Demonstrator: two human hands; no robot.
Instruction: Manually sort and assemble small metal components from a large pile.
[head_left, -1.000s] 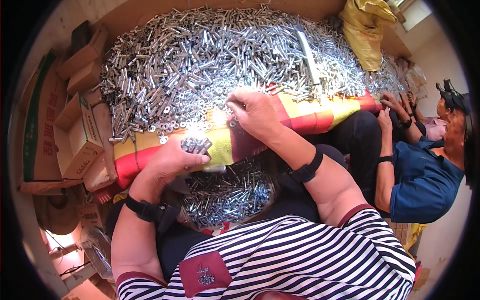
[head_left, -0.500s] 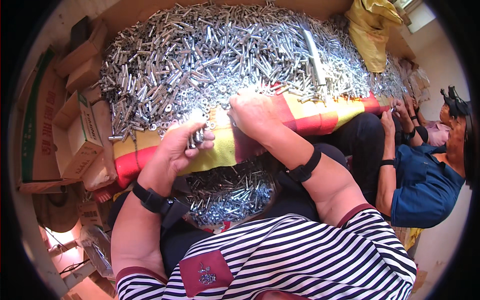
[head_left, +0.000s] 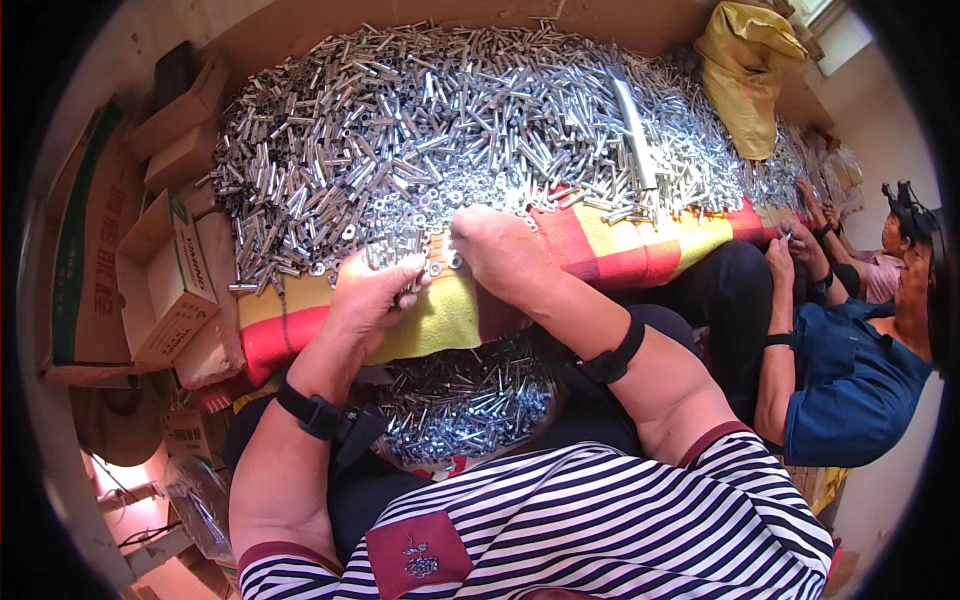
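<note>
We list: left grip (head_left: pixel 368 295), clamped on metal pieces (head_left: pixel 394 248) over the checked cloth (head_left: pixel 430 325); right grip (head_left: pixel 495 250), curled, closure we cannot tell, beside washers (head_left: pixel 434 269) near the metal heap (head_left: pixel 400 130).

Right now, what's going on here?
A person is at a heap of metal sleeves beside a checked cloth. The left hand has small metal parts in its grip. The right hand is at the heap's near edge; its grip is hidden. More metal parts lie below the cloth's edge. A co-worker in blue sits to the right.
</note>
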